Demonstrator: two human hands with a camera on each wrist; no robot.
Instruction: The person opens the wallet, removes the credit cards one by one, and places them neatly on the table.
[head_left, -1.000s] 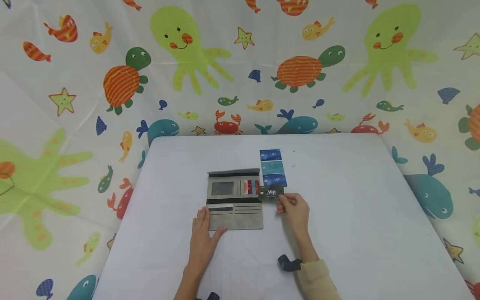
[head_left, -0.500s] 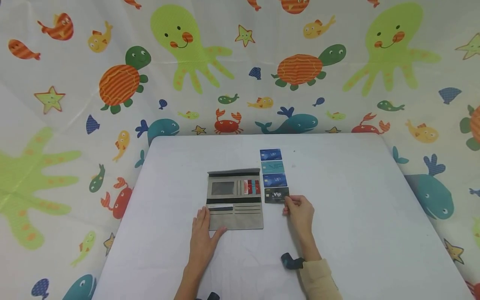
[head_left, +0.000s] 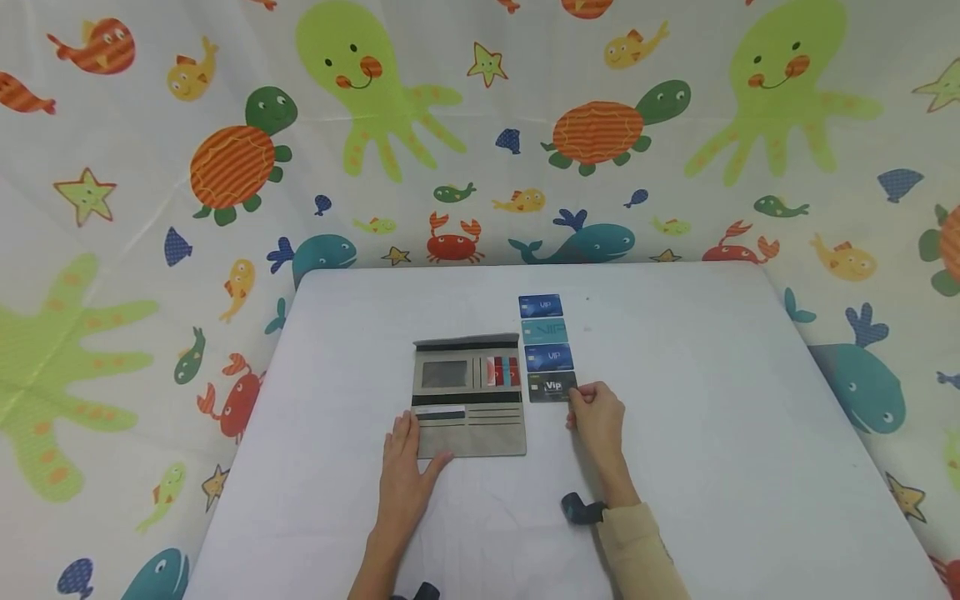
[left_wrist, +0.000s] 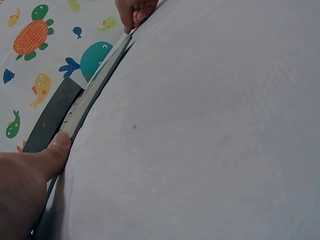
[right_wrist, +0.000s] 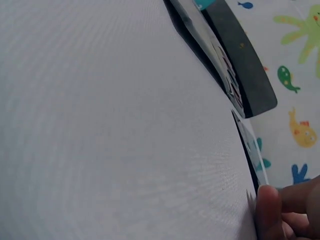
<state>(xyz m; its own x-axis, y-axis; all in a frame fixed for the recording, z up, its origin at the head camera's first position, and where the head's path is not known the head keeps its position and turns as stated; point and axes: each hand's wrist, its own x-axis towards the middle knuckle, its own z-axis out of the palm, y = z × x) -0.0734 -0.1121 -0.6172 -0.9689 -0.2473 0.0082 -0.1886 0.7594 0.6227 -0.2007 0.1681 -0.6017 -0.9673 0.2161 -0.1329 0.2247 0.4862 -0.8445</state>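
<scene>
An unfolded grey wallet point(head_left: 495, 442) lies on the white table. My left hand point(head_left: 405, 479) rests along its lower left edge, fingers extended and thumb at the bottom edge; the left wrist view shows the thumb point(left_wrist: 59, 147) against that edge. Right of the wallet, my right hand point(head_left: 600, 417) pinches the right end of a black VIP card point(head_left: 546, 387) between thumb and fingers. The card is lined up just below a dark blue VIP card point(head_left: 548, 357). In the right wrist view the fingertips point(right_wrist: 268, 200) are at the card's edge.
Above the dark blue card are a teal VIP card point(head_left: 544, 331) and another blue card point(head_left: 540, 306), forming a column. Red and light blue cards point(head_left: 504, 372) sit in the wallet's upper slots. A sea-animal cloth point(head_left: 480, 125) hangs behind the table point(head_left: 735, 400).
My right hand has drawn the black card rightward off the wallet's edge and down into the column below the blue card. My left hand has stayed on the wallet.
</scene>
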